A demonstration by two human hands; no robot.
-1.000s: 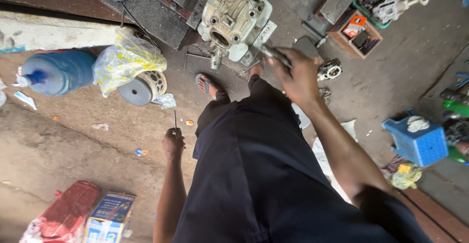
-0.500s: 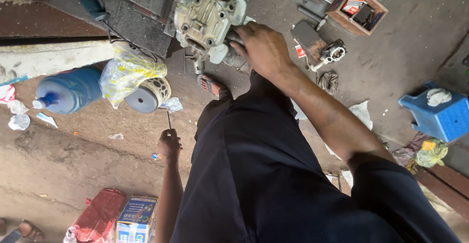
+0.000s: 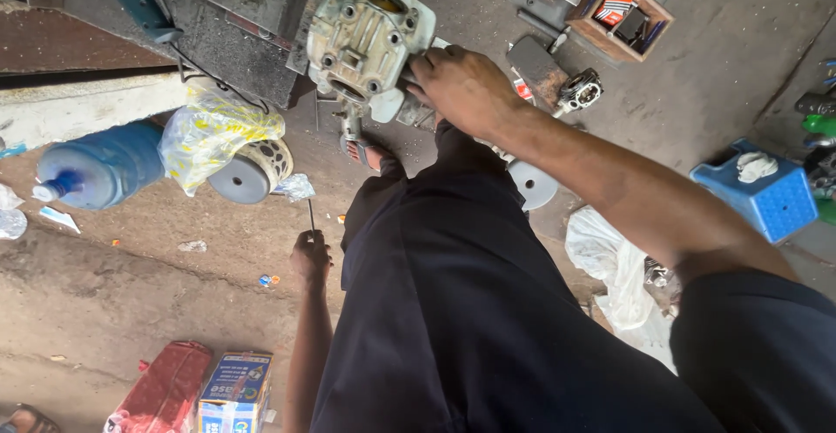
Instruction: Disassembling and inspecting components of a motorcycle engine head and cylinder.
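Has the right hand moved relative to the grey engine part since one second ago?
Yes. The right hand has gone from the floor beside the engine part onto its right edge.

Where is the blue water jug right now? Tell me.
In the head view, the blue water jug lies on its side at the far left, beside the yellow-printed plastic bag and below the pale ledge.
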